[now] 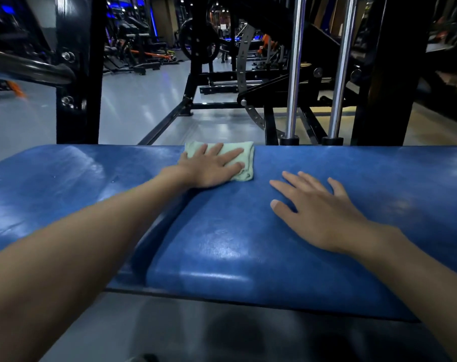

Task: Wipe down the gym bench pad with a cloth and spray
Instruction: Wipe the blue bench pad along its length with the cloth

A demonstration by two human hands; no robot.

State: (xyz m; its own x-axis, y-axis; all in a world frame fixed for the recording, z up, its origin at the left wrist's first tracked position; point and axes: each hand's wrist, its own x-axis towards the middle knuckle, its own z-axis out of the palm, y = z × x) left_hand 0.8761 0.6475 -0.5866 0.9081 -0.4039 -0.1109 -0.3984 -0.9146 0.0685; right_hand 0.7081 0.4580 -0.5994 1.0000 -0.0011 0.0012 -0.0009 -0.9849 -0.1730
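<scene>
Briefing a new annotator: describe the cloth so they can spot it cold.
Start at the wide blue bench pad spanning the frame. At the middle of its far edge, the left hand presses flat on a folded cloth. It is pale green, the only soft, light thing on the pad.

Dim hall here, blue lights (152,19) glowing far back left. Overhead light streaks white across the grey floor (149,100) and puts a sheen on the blue bench (222,244). Chrome posts (295,74) glint. Wide-angle bend curves the edges; bottom strip goes soft, shadowy.
</scene>
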